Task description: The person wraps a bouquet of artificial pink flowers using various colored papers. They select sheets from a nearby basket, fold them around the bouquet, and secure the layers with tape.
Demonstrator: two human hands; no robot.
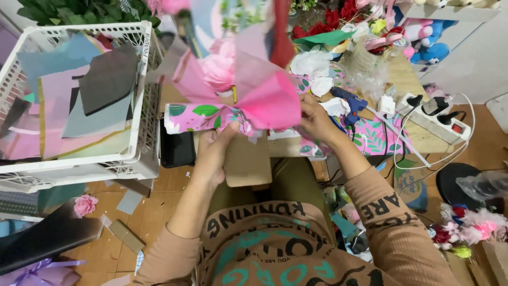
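Note:
A bouquet (pixel 238 79) of pink wrapping paper with a pale pink flower (pixel 218 68) inside is held up in front of me. Its base is wrapped in pink paper printed with green leaves (pixel 198 116). My left hand (pixel 214 151) grips the base from below. My right hand (pixel 315 119) holds the right side of the pink wrap. Both sleeves are tan with dark lettering.
A white plastic crate (pixel 143 106) with several coloured paper sheets stands at the left. A blue glue gun (pixel 349 100), a white power strip (pixel 442 122) with plugs, tissue, red flowers and plush toys crowd the table on the right. Paper scraps and a pink flower (pixel 84 205) lie on the wooden floor.

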